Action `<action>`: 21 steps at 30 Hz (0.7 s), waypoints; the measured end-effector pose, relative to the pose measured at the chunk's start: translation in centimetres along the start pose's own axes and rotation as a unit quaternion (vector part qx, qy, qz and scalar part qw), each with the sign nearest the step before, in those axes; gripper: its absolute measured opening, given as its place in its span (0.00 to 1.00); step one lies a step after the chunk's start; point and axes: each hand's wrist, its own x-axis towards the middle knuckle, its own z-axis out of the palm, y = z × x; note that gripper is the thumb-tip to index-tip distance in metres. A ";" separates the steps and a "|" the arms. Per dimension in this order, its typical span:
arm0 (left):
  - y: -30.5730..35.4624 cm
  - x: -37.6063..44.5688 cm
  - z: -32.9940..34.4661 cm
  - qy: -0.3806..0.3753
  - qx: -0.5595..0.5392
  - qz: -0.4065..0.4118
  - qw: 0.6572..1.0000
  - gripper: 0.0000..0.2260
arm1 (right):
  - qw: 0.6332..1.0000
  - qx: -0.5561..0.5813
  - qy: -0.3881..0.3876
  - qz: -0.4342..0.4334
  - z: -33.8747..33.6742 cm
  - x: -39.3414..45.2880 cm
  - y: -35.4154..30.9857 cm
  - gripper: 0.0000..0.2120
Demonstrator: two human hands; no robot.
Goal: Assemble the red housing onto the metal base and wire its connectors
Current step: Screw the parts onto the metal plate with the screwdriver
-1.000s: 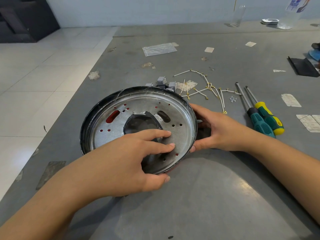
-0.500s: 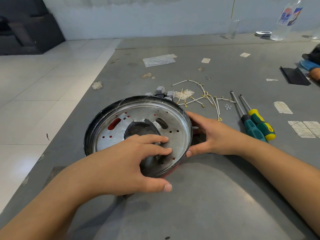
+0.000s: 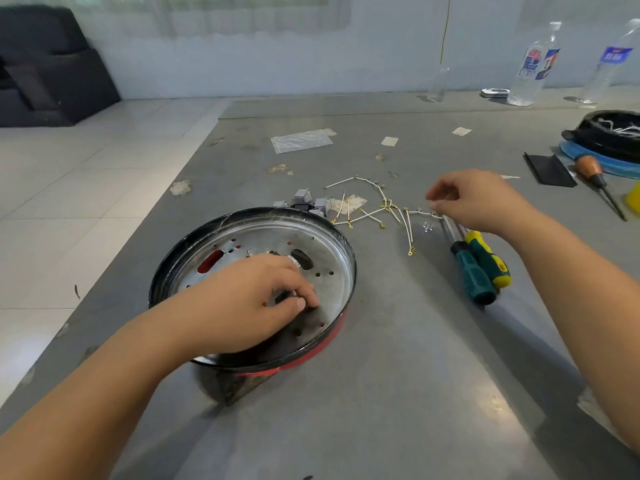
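Note:
The round metal base [image 3: 277,237] lies inside the red housing [image 3: 311,356], whose black rim circles it, on the grey table. My left hand [image 3: 242,303] rests on the base, its fingers curled into the central opening and gripping the edge there. My right hand [image 3: 485,202] hovers above the white wires with gold terminals [image 3: 374,213], fingers loosely curled, fingertips close to one wire end; nothing is plainly held. Grey connector blocks [image 3: 304,199] sit just behind the housing. A few small screws [image 3: 427,226] lie beside the wires.
Two screwdrivers [image 3: 478,268] lie right of the housing under my right wrist. At the far right are a black round part [image 3: 609,136], an orange-handled tool [image 3: 588,168] and a black pad [image 3: 549,169]. Bottles [image 3: 535,64] stand at the back. The table's left edge [image 3: 138,230] drops to tiled floor.
My right hand has let go of the housing's rim and moved up and right over the wires. My left hand has curled its fingers into the base's central opening.

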 end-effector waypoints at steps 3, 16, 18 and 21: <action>0.0 0.8 -0.2 0.018 -0.007 -0.007 1.000 0.09 | 0.996 -0.059 -0.065 0.017 1.0 0.6 1.0 0.06; -1.0 1.0 0.0 0.044 -0.069 -0.023 0.996 0.09 | 0.993 -0.097 -0.064 0.025 2.9 1.4 1.8 0.02; -1.0 1.1 0.0 0.050 -0.076 -0.023 0.996 0.10 | 0.994 -0.090 -0.050 0.028 2.7 1.2 1.6 0.02; -0.9 1.1 0.1 0.090 -0.098 -0.013 0.991 0.10 | 0.999 -0.032 0.006 0.024 2.0 0.6 0.5 0.02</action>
